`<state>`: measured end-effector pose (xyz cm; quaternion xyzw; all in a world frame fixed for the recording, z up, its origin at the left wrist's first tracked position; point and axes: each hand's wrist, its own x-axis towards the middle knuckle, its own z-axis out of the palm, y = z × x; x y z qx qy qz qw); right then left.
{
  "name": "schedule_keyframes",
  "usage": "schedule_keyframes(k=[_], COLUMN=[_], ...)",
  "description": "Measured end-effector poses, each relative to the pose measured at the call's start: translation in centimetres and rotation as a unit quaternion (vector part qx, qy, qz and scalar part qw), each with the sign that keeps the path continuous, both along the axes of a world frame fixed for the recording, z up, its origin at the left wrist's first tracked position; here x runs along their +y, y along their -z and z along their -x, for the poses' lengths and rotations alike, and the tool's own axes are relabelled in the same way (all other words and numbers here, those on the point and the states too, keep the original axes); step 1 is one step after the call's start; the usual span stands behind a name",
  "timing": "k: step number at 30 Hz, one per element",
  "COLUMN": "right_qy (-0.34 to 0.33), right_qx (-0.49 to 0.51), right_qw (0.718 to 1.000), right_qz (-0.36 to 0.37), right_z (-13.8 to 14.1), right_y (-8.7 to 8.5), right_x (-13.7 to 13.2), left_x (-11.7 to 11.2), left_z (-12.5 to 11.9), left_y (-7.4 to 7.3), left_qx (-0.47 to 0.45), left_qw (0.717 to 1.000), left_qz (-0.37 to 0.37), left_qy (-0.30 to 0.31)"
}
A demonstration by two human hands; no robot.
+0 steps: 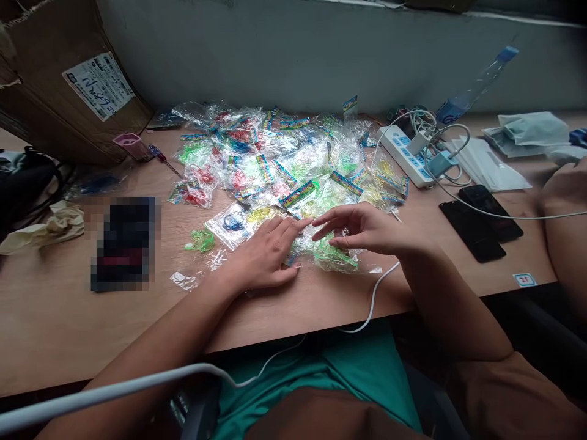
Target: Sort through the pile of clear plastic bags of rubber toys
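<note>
1. Well, there was the left hand (263, 253), open and palm down, resting over the near side of a clear packet of green elastic bands (337, 256), with no clench at all.
2. The right hand (362, 229) was raised just above that packet, fingers spread and released, grasping nothing.
3. The packet lay on the counter (55, 330) between the hands, right at the front of a big heap of clear packets (270, 153).
4. Most packets sat in that heap, while a loose green bundle (200, 241) and plastic scraps (186, 281) lay apart, just left of the left hand.
5. Off to the right, a power strip (406, 156) sat beside the heap.
</note>
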<state>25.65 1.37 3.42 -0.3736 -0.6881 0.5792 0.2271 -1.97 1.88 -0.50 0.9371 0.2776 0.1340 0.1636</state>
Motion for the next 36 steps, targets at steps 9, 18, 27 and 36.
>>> schedule_keyframes(k=[9,18,27,36], right_qy=[0.037,0.082,0.073,0.087], right_qx=[-0.023,0.004,-0.018,-0.013], right_qw=[0.989,0.989,0.988,0.985], right_qz=[-0.139,-0.126,-0.137,-0.147], right_z=[0.7,0.4,1.1,1.8], right_y=[0.5,0.7,1.3,2.3], right_x=[-0.6,-0.4,-0.5,0.0], left_x=[-0.3,-0.5,-0.6,-0.6], left_z=[-0.1,-0.2,-0.3,-0.5], left_y=[0.0,-0.2,0.0,0.4], left_qx=[-0.005,0.0,-0.003,-0.039], left_qw=[1.0,1.0,0.999,0.999], left_qz=[-0.011,0.0,-0.015,-0.017], left_qy=[0.003,0.018,0.034,0.033])
